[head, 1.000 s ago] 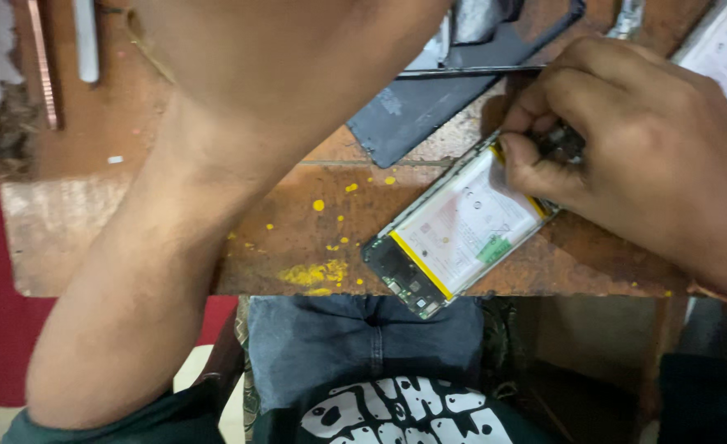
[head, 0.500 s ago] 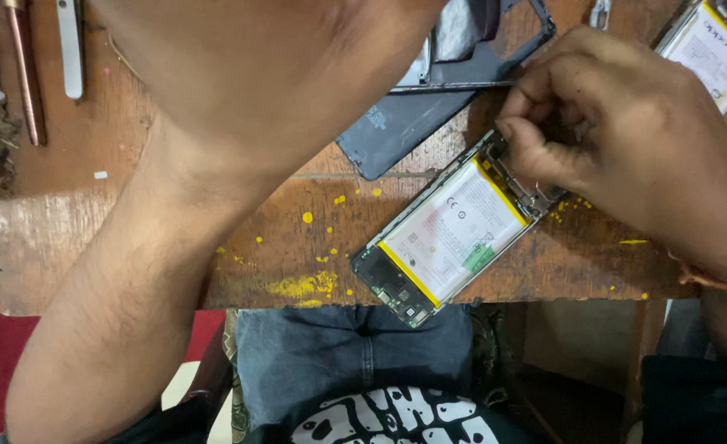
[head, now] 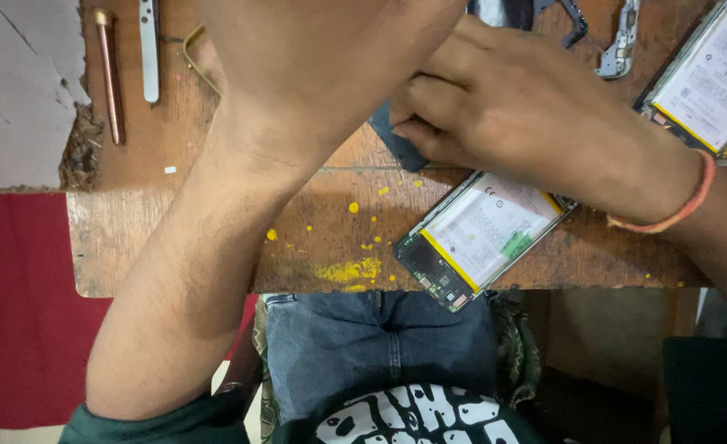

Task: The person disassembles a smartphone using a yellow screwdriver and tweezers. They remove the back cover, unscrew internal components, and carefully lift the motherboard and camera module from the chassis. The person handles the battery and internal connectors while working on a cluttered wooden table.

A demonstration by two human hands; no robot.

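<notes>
I see right hand (head: 495, 107) pinching dark panel (head: 400, 144); left hand (head: 322, 57) grip hidden. Opened phone (head: 482, 238) overhangs near bench edge (head: 174, 284); nudge could drop it.

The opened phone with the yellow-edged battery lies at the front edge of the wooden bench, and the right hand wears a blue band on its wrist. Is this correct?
Not quite. In the head view the band on the right hand wrist is orange-red, not blue. The opened phone with the yellow-edged battery does lie at the wooden bench front edge.
</notes>
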